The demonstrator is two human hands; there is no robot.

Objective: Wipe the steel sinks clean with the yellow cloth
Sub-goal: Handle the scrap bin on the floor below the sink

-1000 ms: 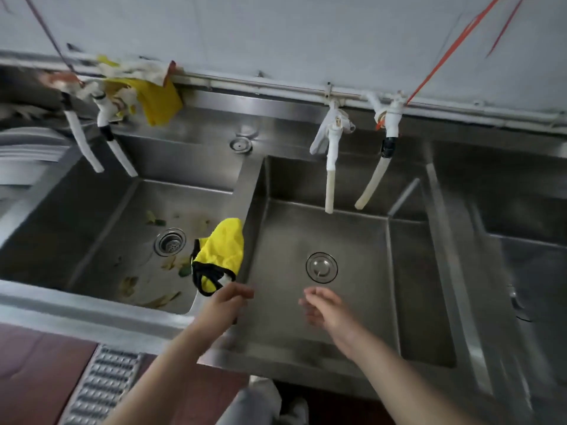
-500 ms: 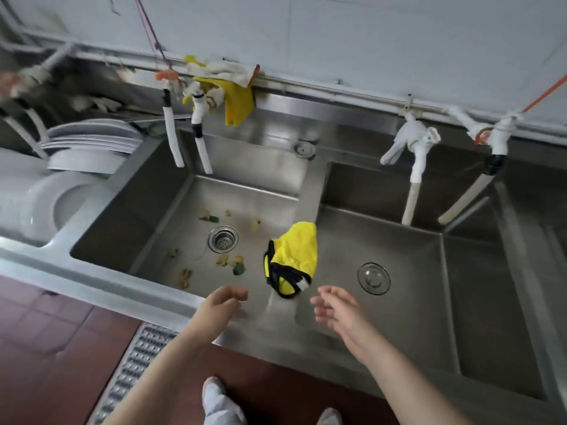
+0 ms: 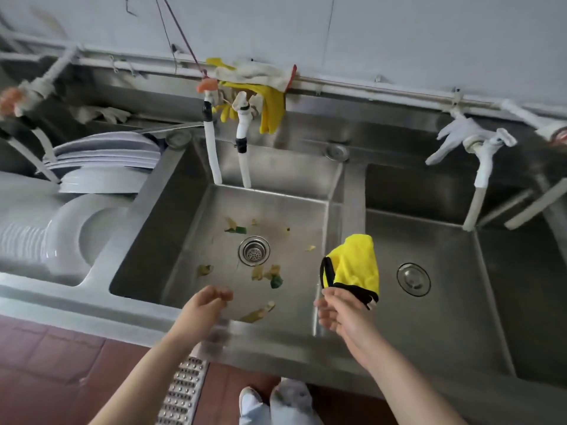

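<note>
— Looking down, we see a long steel bench with sinks against a pale wall (image 3: 399, 32). What is under our feet?

— We stand on a dark red tile floor (image 3: 46, 372), with a metal drain grate (image 3: 182, 391) in it.

— What is in the sinks?

— Our middle sink (image 3: 171, 210) has little yellow and green food scraps (image 3: 264, 274) lying round its drain (image 3: 254, 250). Our right sink (image 3: 454, 302) has a round plug (image 3: 413, 279) and looks bare. On the left, white plates (image 3: 101, 161) are stacked in another sink.

— Where is the yellow cloth (image 3: 352, 266)?

— It hangs over the wall between the middle sink and the right sink. It has a black edge.

— What are our hands doing?

— Our right hand (image 3: 339, 311) is just below the cloth, with loosely bent fingers. Its fingertips are at the black edge, but we cannot tell if they pinch it. Our left hand (image 3: 204, 305) hovers over the front of the middle sink, fingers loosely curled, holding nothing.

— What is up high?

— White taps (image 3: 244, 142) hang down, and yellow gloves (image 3: 271, 108) hang on the pipe.
</note>
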